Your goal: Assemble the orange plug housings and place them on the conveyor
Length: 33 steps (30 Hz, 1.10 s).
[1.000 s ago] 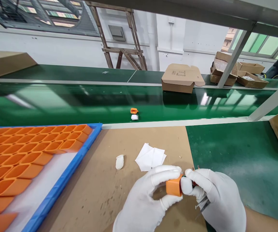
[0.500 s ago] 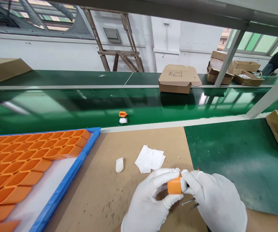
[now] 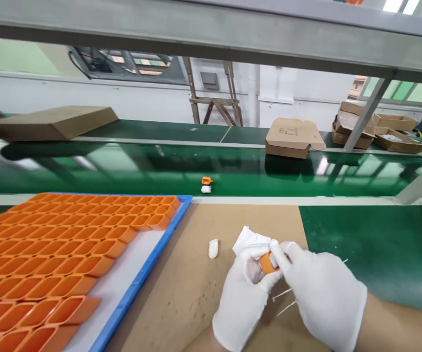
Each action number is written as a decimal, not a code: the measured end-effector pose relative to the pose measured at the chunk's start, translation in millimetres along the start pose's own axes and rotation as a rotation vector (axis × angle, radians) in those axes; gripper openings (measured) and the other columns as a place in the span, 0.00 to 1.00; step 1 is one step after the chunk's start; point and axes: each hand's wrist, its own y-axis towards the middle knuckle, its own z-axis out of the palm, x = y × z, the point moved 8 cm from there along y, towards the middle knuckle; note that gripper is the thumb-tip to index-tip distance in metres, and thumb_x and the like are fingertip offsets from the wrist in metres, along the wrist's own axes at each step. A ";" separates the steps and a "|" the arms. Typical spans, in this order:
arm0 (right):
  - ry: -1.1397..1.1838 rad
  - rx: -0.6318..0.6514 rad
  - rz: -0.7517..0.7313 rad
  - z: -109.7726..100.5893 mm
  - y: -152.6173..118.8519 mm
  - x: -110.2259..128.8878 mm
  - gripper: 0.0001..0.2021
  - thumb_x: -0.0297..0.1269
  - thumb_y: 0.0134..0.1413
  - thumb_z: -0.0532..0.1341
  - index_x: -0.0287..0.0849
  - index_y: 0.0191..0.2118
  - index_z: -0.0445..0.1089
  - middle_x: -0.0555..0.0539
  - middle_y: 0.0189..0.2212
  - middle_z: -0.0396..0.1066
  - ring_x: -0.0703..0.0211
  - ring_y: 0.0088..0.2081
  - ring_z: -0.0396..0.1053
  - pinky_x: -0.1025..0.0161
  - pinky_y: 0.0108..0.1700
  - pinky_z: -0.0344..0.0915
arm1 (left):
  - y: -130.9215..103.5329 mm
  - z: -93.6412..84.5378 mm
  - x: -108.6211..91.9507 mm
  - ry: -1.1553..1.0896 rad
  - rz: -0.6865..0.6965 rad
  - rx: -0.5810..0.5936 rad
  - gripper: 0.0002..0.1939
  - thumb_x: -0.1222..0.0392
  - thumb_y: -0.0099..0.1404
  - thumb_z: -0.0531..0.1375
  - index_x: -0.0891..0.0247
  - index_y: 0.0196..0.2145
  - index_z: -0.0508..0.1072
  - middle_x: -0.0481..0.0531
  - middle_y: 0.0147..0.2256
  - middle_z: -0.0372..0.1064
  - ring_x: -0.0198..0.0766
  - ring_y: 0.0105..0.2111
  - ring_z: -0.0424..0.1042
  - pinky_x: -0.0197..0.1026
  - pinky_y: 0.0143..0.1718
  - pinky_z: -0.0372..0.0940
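Item, orange sleeve [image 3: 267,264]: 1, above the brown board [image 3: 181,278], between the 2 gloved hands.

Left hand [image 3: 240,298]: closed, pinching the sleeve between thumb and fingers.

Right hand [image 3: 321,288]: curled, fingertips at the sleeve's far end, next to a whitish piece [image 3: 274,261]; whether they gripped that piece could not be told. 2 thin metal rods [image 3: 281,294] stuck out below the palm, seemingly held there.

Risks, as judged: the whitish piece could have jammed or tilted, if pressed in off-axis; the sleeve could have slipped, gloved fabric gripping smooth walls poorly; the loose rod ends could have snagged or scratched something, if the wrist turned.

Surface: brown board, stained, bearing 1 small white wad [image 3: 213,249] and white paper sheets [image 3: 245,238] just beyond the hands. To the left, 1 blue-rimmed tray [image 3: 152,254] with rows of orange sleeves [image 3: 86,244].

Room: 1 glossy green strip [image 3: 240,182] carrying 1 small orange part [image 3: 206,180] beside 1 white part [image 3: 206,189]; 1 brown carton [image 3: 287,146] farther back; 1 wooden frame [image 3: 214,101] before a white wall [image 3: 152,100].
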 end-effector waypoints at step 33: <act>1.582 0.595 0.427 62.8 20.7 -34.6 0.06 0.33 0.39 0.68 0.36 0.27 0.78 0.53 0.18 0.65 0.69 0.21 0.55 0.68 0.26 0.56 | -9.0 -1.2 -2.5 0.090 0.133 0.038 0.17 0.71 0.49 0.68 0.53 0.36 0.79 0.49 0.39 0.81 0.47 0.42 0.79 0.52 0.52 0.71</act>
